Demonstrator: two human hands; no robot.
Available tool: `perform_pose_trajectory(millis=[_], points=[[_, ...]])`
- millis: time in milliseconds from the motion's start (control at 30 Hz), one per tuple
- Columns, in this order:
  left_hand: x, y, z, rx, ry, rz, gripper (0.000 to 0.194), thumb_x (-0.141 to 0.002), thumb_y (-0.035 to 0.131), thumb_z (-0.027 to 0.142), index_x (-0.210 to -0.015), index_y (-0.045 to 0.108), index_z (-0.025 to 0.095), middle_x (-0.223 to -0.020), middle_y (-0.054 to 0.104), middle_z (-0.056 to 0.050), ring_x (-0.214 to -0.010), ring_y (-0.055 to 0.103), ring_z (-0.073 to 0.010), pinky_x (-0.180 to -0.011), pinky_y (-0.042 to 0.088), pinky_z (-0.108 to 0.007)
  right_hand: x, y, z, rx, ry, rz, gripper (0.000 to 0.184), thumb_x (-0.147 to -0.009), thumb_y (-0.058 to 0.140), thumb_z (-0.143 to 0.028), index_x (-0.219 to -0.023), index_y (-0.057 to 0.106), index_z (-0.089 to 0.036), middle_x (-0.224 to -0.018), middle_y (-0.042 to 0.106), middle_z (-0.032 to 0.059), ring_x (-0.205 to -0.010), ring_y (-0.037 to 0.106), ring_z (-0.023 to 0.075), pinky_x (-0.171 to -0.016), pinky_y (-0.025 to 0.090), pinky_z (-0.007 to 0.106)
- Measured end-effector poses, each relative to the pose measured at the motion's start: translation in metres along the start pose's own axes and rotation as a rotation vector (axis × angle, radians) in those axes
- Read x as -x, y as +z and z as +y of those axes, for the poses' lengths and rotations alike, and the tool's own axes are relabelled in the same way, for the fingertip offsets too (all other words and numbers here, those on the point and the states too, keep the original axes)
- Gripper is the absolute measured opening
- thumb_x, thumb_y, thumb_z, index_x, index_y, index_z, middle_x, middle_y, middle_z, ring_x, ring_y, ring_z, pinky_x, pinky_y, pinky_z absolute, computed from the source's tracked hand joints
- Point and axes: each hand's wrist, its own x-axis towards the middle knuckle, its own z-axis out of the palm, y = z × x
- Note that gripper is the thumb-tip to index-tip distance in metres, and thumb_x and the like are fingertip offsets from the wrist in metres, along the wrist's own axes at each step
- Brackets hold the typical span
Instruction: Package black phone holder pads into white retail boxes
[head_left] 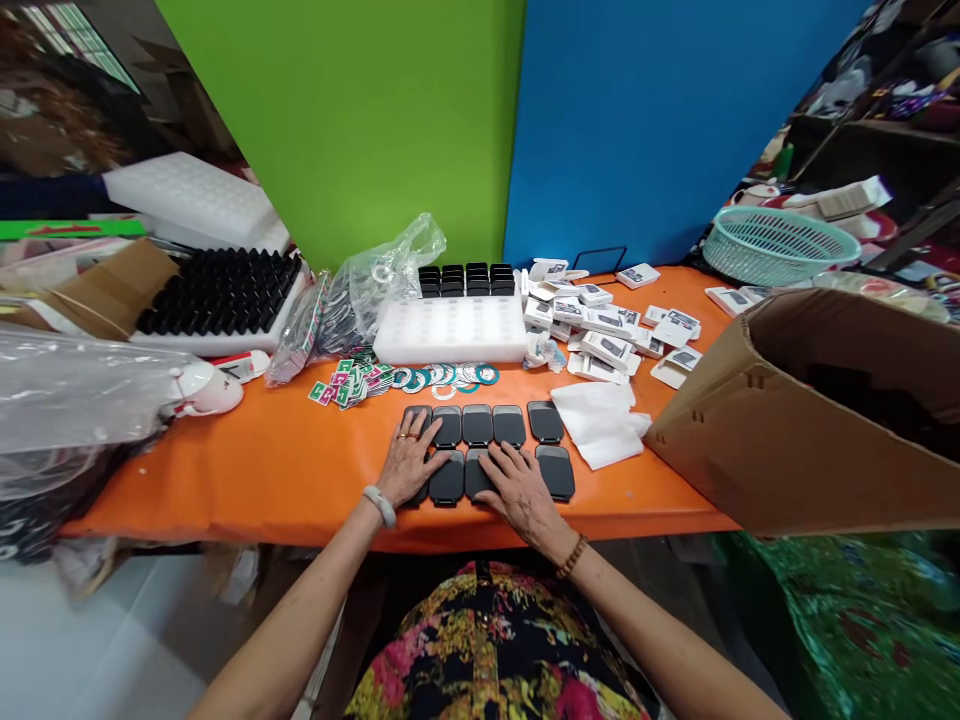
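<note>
Several flat black square pieces with rounded corners, such as this black piece [478, 426], lie in two rows on the orange table cover [300, 470]. Over the left end of the rows rests my left hand [408, 457], fingers spread across the pieces there. My right hand [523, 490] lies palm down, its fingers on the front-row pieces near the middle and partly hiding them. Two pieces at the right end, including the front black piece [555, 473], sit slightly apart from the others. Neither hand lifts anything.
Behind the rows are round stickers [450, 377], a white foam tray [452, 330] and a heap of small white boxes [607, 335]. A white cloth [600, 420] lies to the right, beside a large cardboard box [795, 420]. Far left, a foam tray holds black parts [221, 292].
</note>
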Motion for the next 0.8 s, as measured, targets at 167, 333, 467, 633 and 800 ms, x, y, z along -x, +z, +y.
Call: perform_pose_trajectory(millis=[167,333,467,633,800], points=[[-0.001,-0.001,0.001,0.003,0.001,0.003,0.059,-0.088,0.048,0.054,-0.138,0.046,0.023,-0.150,0.036,-0.012,-0.142,0.023,-0.0334,-0.114,0.022,-0.053,0.004,-0.008,0.010,-0.106,-0.092,0.026,0.046,-0.094,0.045,-0.044,-0.130,0.054,-0.017,-0.135,0.054,0.0158,-0.128,0.044,0.0296,-0.104,0.033,0.051],[0.000,-0.001,-0.001,0.013,-0.005,-0.010,0.060,-0.089,0.045,0.055,-0.139,0.046,0.023,-0.151,0.036,-0.012,-0.142,0.022,-0.0337,-0.113,0.023,-0.054,-0.009,-0.021,0.050,-0.119,0.143,0.225,0.040,-0.096,0.036,-0.032,-0.124,0.057,-0.012,-0.127,0.056,0.0192,-0.119,0.050,0.0275,-0.100,0.041,0.043],[0.000,-0.001,-0.001,0.015,-0.002,0.011,0.058,-0.089,0.046,0.054,-0.138,0.047,0.023,-0.150,0.037,-0.012,-0.142,0.022,-0.0335,-0.113,0.023,-0.054,-0.014,-0.018,0.075,-0.055,0.288,0.254,0.041,-0.095,0.036,-0.030,-0.125,0.054,-0.009,-0.127,0.051,0.0223,-0.119,0.047,0.0324,-0.097,0.043,0.049],[-0.001,-0.003,0.001,-0.010,0.002,-0.015,0.059,-0.090,0.045,0.053,-0.139,0.046,0.021,-0.150,0.035,-0.014,-0.141,0.023,-0.0356,-0.112,0.024,-0.055,-0.013,-0.011,0.069,-0.053,0.303,0.244,0.035,-0.091,0.042,-0.025,-0.120,0.056,-0.010,-0.124,0.051,0.0199,-0.113,0.048,0.0326,-0.095,0.043,0.049],[-0.001,-0.002,0.000,-0.018,0.017,0.002,0.058,-0.090,0.044,0.052,-0.139,0.046,0.021,-0.150,0.036,-0.014,-0.141,0.025,-0.0358,-0.111,0.027,-0.054,-0.012,-0.008,0.059,-0.069,0.329,0.296,0.032,-0.090,0.041,-0.022,-0.116,0.057,-0.013,-0.117,0.055,0.0179,-0.109,0.050,0.0309,-0.092,0.045,0.048]])
